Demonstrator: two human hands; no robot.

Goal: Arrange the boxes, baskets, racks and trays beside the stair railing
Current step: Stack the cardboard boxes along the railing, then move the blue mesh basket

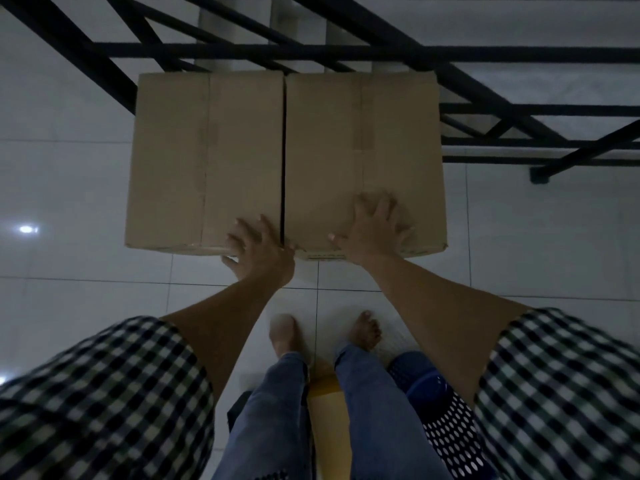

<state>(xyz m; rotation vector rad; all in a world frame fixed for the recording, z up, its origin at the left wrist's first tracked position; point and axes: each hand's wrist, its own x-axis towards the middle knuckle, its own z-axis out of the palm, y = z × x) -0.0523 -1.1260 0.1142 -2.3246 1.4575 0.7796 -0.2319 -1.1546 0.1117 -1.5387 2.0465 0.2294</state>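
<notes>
Left cardboard box [204, 157] and right cardboard box [363, 143] point lengthwise at the stair railing [242, 50] on white floor tiles [69, 188]. Left hand [259, 252] and right hand [372, 230] press them, fingers spread.

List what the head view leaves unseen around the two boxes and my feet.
1. Contents of left box and right box: head view, shut tops hide them.
2. Whether the boxes touch the stair railing: head view, their far edges hide the gap.
3. Blue basket: head view, right leg and sleeve cover most.
4. Yellow thing between the legs: head view, legs hide it; kind unclear.
</notes>
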